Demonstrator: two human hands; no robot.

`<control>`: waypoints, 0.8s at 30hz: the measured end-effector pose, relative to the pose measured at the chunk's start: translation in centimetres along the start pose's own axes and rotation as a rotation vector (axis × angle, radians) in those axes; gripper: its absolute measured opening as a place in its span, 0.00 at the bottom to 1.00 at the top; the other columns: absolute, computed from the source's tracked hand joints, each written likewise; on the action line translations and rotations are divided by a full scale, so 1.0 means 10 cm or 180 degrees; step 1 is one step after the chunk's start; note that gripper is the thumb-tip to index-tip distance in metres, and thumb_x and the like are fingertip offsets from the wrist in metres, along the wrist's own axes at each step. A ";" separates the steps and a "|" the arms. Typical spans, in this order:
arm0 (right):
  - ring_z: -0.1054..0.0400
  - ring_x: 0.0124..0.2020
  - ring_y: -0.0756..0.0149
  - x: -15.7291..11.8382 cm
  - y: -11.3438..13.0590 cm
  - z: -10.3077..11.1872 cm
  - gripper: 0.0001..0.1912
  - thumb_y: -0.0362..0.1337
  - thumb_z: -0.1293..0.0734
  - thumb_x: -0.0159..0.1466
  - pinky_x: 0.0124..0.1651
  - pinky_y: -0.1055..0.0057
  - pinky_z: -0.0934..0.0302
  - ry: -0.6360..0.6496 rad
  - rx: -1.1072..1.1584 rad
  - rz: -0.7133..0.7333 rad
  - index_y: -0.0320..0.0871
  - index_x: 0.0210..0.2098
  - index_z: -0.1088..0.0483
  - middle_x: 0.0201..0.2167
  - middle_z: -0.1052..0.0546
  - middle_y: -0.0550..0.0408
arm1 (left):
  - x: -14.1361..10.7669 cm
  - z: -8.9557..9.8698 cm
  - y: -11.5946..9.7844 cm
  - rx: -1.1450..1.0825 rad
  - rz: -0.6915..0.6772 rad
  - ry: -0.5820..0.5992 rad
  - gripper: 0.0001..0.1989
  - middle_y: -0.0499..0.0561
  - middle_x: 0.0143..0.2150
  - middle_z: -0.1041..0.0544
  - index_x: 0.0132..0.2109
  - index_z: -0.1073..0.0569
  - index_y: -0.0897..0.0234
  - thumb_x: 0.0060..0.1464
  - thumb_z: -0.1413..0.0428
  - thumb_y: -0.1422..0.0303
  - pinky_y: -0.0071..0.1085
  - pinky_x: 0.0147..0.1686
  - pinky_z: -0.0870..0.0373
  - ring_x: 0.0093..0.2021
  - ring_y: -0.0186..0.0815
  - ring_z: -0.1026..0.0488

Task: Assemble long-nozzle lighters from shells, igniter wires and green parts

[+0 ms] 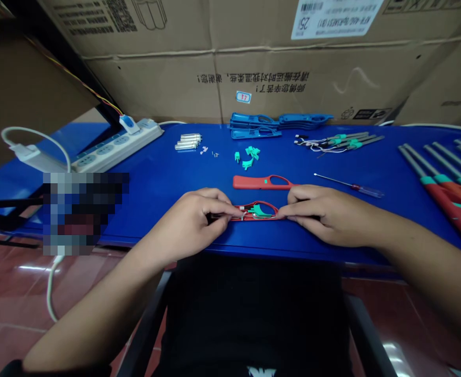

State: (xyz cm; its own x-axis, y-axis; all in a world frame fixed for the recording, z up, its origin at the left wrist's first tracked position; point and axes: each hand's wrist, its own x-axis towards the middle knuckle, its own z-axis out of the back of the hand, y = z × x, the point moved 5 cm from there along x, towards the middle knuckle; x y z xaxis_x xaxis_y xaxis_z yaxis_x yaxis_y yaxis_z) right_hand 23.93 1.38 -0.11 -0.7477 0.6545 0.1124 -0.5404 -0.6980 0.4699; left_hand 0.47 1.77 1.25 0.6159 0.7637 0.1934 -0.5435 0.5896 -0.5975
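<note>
Pinching the left end of the open red plastic casing (250, 219) between left hand (197, 217) fingertips; pinching its right end with the right hand (328, 212). Holding it near the front edge of the blue table (155, 183). Inside, a green plastic trigger (262, 211). Just beyond, a red plastic shell (250, 182).

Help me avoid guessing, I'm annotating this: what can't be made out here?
Head view:
- Left end of the open red shell: behind the left hand's fingers.
- Right end of the red handle piece beyond: behind the right hand.
- Whatever lies under the pixelated patch, lower left.
- Full extent of the red handles: cut off by the right edge.
- Heads of the tiny pins or screws: too small.
</note>
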 end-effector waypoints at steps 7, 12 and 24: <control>0.33 0.41 0.65 0.01 0.00 0.00 0.16 0.37 0.40 0.72 0.43 0.68 0.38 0.0009 0.0013 -0.0001 0.49 0.53 0.23 0.39 0.27 0.52 | 0.05 0.04 -0.01 0.0211 0.0119 0.0240 0.08 0.47 0.41 0.19 0.44 0.19 0.58 0.60 0.42 0.70 0.28 0.41 0.29 0.40 0.32 0.23; 0.32 0.40 0.65 0.01 0.00 0.00 0.16 0.37 0.40 0.71 0.42 0.68 0.37 -0.0020 0.0003 -0.0014 0.50 0.52 0.23 0.39 0.27 0.52 | 0.06 0.02 0.01 -0.0067 0.0133 0.0165 0.08 0.47 0.42 0.19 0.42 0.18 0.57 0.60 0.42 0.70 0.28 0.42 0.28 0.41 0.32 0.22; 0.30 0.42 0.62 0.00 0.04 0.02 0.17 0.36 0.39 0.70 0.43 0.66 0.35 -0.0084 -0.0088 0.0059 0.49 0.53 0.23 0.40 0.25 0.50 | 0.06 -0.03 0.26 -0.0194 0.0192 -0.0071 0.08 0.50 0.42 0.25 0.45 0.18 0.53 0.61 0.40 0.63 0.38 0.48 0.30 0.43 0.36 0.27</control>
State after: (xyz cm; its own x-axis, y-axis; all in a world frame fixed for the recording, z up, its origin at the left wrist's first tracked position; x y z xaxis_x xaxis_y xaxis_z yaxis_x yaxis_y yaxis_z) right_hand 23.79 1.18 0.23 -0.7474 0.6486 0.1441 -0.5373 -0.7176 0.4431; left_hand -0.40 3.65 -0.45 0.5698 0.8035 0.1725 -0.5432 0.5257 -0.6547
